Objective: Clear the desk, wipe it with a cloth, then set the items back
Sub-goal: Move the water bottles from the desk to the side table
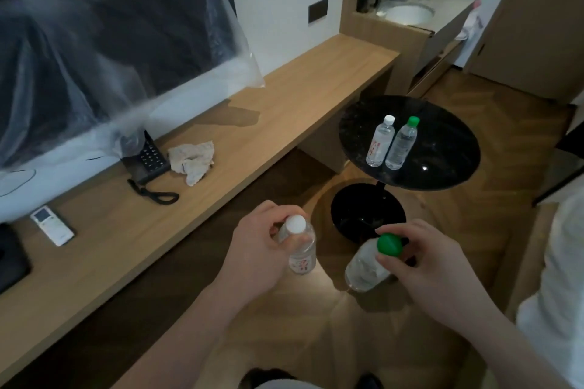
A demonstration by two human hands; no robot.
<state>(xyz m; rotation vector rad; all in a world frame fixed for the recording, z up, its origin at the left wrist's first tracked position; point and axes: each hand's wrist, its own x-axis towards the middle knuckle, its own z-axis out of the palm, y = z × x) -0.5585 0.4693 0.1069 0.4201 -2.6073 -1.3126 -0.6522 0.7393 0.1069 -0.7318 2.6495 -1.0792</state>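
The long wooden desk (284, 98) carries a crumpled cloth (192, 161) near its back edge beside the phone (148, 158). Off its front edge, the left hand (256, 249) is wrapped around a white-capped bottle (300, 249), and the right hand (423, 265) pinches a green-capped bottle (369, 265) at its neck.

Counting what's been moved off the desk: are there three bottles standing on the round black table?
No, only two stand on the round black table: a white-capped bottle and a green-capped bottle.
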